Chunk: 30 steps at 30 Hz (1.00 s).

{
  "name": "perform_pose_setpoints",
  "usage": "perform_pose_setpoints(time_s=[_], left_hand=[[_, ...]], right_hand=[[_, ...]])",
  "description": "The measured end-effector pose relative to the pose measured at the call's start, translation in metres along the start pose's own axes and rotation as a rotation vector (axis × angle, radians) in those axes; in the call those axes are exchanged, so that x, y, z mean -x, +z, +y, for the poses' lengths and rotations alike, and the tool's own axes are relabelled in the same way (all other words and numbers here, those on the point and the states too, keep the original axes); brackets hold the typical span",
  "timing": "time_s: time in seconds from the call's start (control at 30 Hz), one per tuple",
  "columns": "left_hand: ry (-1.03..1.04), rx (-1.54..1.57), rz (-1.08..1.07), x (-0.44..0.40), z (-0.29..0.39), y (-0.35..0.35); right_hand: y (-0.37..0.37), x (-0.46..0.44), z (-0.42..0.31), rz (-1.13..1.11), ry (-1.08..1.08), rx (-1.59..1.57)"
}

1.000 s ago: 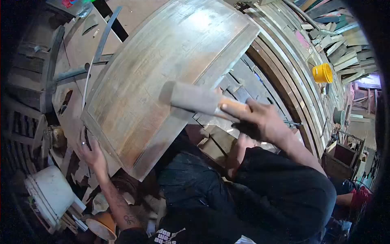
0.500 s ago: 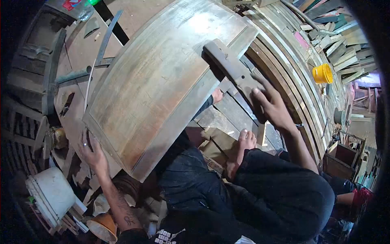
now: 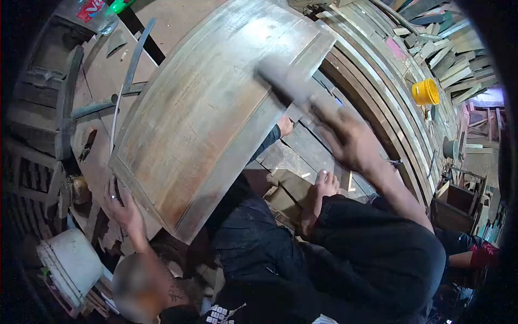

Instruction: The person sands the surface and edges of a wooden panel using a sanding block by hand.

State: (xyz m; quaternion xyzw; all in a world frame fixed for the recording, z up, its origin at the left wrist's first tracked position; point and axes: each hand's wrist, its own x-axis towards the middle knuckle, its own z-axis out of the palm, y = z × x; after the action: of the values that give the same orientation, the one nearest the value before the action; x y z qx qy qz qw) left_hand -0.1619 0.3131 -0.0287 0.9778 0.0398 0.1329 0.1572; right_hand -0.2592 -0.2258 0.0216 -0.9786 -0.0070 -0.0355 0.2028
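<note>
Wooden panel (image 3: 199, 124), mid-scene: the left hand (image 3: 128, 215), fingers loosely spread, lies at its near left edge; the right hand (image 3: 352, 139) grips a blurred tool (image 3: 281, 79) over its right side. The panel looks stiff, fairly heavy, best held by opposite edges.

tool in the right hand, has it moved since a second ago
Yes, the tool has moved up along the panel, toward its brightly lit end.
</note>
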Motion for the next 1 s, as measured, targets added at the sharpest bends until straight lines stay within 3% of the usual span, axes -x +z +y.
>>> perform_pose_setpoints(time_s=[0.03,0.1,0.13,0.23,0.3,0.37,0.4,0.43,0.5,0.57,0.7,0.77,0.83,0.9,1.0], left_hand=[[0.005,0.0,0.001,0.0,-0.002,0.001],[0.057,0.05,-0.008,-0.002,-0.012,0.003],[0.061,0.046,-0.015,-0.003,-0.017,0.003],[-0.011,0.097,-0.069,0.001,-0.02,0.004],[0.025,-0.071,0.038,0.002,-0.012,0.006],[0.033,0.009,0.016,-0.002,-0.011,0.005],[0.028,0.084,-0.012,-0.002,-0.012,0.004],[0.026,0.077,-0.023,-0.001,-0.011,0.001],[0.001,0.038,-0.077,-0.002,-0.004,-0.004],[-0.016,0.061,-0.058,0.001,-0.007,-0.001],[-0.003,0.055,-0.039,-0.001,-0.006,0.001],[0.02,0.056,-0.052,-0.002,-0.015,0.001],[0.03,0.074,-0.039,-0.001,-0.014,0.002],[0.013,0.052,-0.044,-0.001,-0.008,0.0],[0.072,0.105,-0.012,-0.002,-0.021,0.008]], right_hand=[[0.0,0.007,-0.016,-0.121,-0.149,-0.074],[-0.006,0.012,-0.031,-0.301,-0.237,-0.016],[0.001,0.009,-0.016,-0.185,-0.281,-0.074],[0.008,-0.008,0.0,0.131,0.07,-0.041],[0.008,0.007,-0.014,-0.037,0.018,-0.092],[0.004,0.02,-0.026,-0.241,-0.2,-0.088],[0.007,0.022,-0.017,-0.279,-0.201,-0.028],[0.017,0.022,0.006,-0.177,-0.232,-0.034],[0.019,0.006,0.001,0.051,0.17,-0.101],[0.017,-0.001,0.0,0.133,0.204,-0.059],[0.015,0.009,-0.02,-0.14,-0.2,-0.007],[0.02,-0.003,0.005,-0.033,-0.095,-0.052],[0.015,-0.021,0.012,0.174,0.185,-0.143],[0.018,-0.02,0.015,0.179,0.086,-0.098],[0.018,0.003,-0.022,-0.139,-0.157,-0.029]])
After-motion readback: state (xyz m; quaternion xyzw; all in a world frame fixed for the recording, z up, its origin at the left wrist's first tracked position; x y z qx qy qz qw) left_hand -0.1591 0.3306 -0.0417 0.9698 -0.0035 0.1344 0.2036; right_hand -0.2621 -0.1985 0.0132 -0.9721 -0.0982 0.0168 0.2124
